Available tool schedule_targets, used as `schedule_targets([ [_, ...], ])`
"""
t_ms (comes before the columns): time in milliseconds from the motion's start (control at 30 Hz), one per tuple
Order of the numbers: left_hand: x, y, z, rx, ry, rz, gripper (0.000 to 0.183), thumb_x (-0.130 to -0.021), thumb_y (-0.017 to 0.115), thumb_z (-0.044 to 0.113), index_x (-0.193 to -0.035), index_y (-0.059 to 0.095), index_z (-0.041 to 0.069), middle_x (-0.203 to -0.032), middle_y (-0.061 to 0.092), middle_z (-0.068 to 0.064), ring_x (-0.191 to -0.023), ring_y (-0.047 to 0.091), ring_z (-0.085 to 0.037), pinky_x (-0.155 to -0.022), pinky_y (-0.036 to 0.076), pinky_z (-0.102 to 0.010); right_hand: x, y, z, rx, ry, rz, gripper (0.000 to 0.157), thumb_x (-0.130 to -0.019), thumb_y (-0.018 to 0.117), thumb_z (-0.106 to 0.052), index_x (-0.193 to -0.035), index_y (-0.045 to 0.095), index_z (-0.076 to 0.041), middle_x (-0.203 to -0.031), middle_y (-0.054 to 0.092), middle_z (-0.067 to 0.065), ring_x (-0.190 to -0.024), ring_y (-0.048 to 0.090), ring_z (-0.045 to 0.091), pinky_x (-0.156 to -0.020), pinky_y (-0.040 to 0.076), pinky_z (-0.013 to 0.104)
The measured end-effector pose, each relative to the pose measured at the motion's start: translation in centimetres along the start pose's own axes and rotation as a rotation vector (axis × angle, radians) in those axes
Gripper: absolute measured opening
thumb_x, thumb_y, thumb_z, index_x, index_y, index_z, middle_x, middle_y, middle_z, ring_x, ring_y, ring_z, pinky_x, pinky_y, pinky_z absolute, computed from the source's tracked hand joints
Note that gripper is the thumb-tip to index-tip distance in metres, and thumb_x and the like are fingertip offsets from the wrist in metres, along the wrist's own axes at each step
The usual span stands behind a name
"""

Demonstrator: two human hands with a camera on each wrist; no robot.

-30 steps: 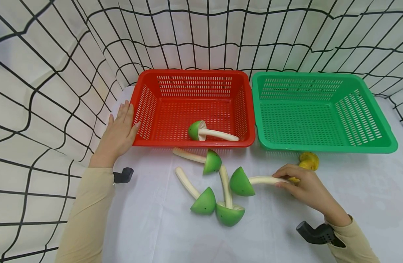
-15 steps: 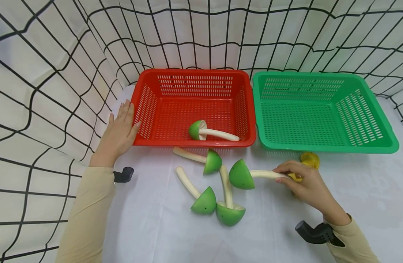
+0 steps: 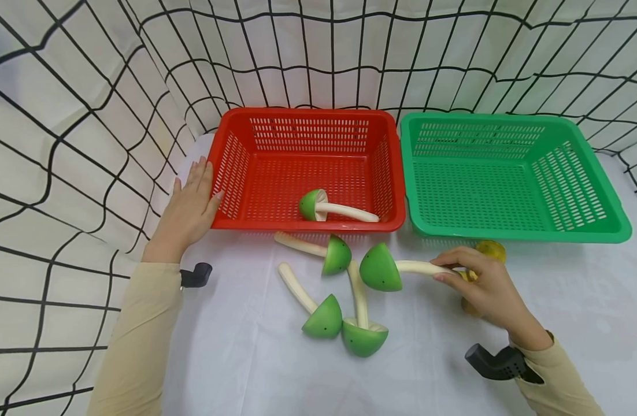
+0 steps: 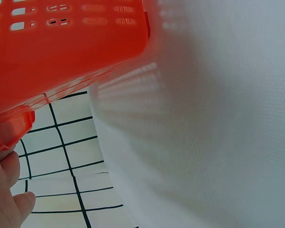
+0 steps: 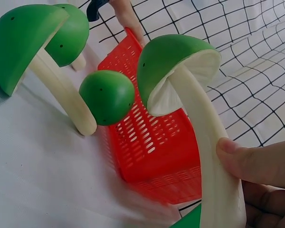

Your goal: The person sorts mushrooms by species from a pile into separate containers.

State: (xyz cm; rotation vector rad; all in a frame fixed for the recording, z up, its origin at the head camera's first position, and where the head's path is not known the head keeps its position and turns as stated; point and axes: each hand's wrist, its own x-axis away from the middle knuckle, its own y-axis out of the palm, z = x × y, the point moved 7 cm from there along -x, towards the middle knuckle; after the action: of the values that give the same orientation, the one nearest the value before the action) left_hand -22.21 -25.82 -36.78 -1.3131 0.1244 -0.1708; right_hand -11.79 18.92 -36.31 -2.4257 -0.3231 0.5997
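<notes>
Held mushroom (image 3: 383,268), green-capped: right of centre, stem (image 3: 419,267) pinched between thumb and fingers of right hand (image 3: 482,286). Left hand (image 3: 185,214): left of frame, fingers straight, touching red basket (image 3: 287,173), upper middle. Green basket (image 3: 474,190): upper right.

Hard shine, soft weave

The red basket (image 3: 297,226) looks like smooth, glossy plastic; the green basket (image 3: 521,235) to its right looks the same. In front of the red basket, the held mushroom (image 3: 391,268) has a smooth, satiny cap (image 5: 173,54) and a duller stem (image 5: 211,128). Beneath the red basket, the white tablecloth (image 3: 235,346) appears matt and finely textured.
</notes>
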Motion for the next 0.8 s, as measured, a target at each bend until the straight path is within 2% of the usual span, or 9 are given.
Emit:
schedule_targets([
  [233, 0.01, -0.04, 0.04, 0.004, 0.001, 0.000, 0.064, -0.102, 0.026, 0.033, -0.149, 0.000, -0.003, -0.156, -0.005, -0.016, -0.143, -0.005, -0.031, -0.110, -0.001, -0.059, -0.38, -0.02, -0.09, 0.001, -0.011, -0.007, 0.031, -0.071, 0.075, 0.009, -0.093, 0.071, -0.012, -0.091, 0.066, -0.007, -0.083, 0.056, 0.002, -0.066, 0.042, 0.015],
  [567, 0.00, -0.11, 0.00, -0.007, -0.003, -0.002, 0.064, -0.102, 0.026, 0.033, -0.149, 0.000, -0.003, -0.156, -0.005, -0.017, -0.143, -0.006, -0.031, -0.110, -0.001, -0.058, -0.54, 0.06, -0.21, -0.050, -0.024, 0.027, 0.033, -0.069, 0.075, 0.014, -0.093, 0.071, -0.008, -0.090, 0.067, 0.000, -0.081, 0.056, 0.004, -0.064, 0.041, 0.016],
  [800, 0.02, -0.10, 0.11, -0.005, -0.005, -0.008, 0.064, -0.102, 0.026, 0.032, -0.149, 0.000, -0.003, -0.156, -0.005, -0.017, -0.143, -0.006, -0.031, -0.110, -0.001, -0.059, -0.97, 0.03, -0.42, -0.053, -0.025, 0.057, 0.032, -0.066, 0.076, 0.015, -0.091, 0.072, -0.006, -0.089, 0.067, 0.001, -0.077, 0.053, 0.005, -0.057, 0.036, 0.020],
])
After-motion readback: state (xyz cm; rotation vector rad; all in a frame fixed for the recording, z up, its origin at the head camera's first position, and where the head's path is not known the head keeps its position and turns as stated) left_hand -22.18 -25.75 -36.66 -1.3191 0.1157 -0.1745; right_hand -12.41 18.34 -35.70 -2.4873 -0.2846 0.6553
